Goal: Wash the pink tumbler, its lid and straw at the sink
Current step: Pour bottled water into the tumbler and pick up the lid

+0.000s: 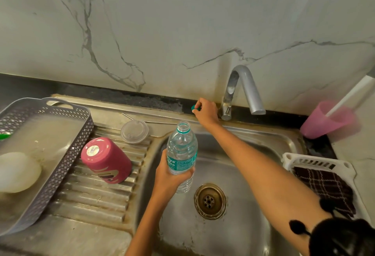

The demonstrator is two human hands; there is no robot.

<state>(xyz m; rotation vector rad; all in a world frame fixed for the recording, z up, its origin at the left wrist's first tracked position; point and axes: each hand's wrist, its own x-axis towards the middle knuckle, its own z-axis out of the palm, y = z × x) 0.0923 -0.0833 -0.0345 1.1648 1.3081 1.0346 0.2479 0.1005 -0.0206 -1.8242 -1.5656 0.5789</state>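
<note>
One uncapped bottle [182, 154] in left hand [171, 177], cap [194, 108] in right hand [206, 112].

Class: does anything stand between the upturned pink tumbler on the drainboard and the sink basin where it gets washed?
Yes: the left hand, gripping a water bottle, sits over the sink basin, on the side nearest the pink tumbler. The drainboard between them carries nothing. The right hand, pinching the cap, is by the tap.

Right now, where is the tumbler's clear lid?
In the head view, the clear lid lies on the ribbed draining board left of the basin, just behind the upside-down pink tumbler and in front of the thin straw.
</note>
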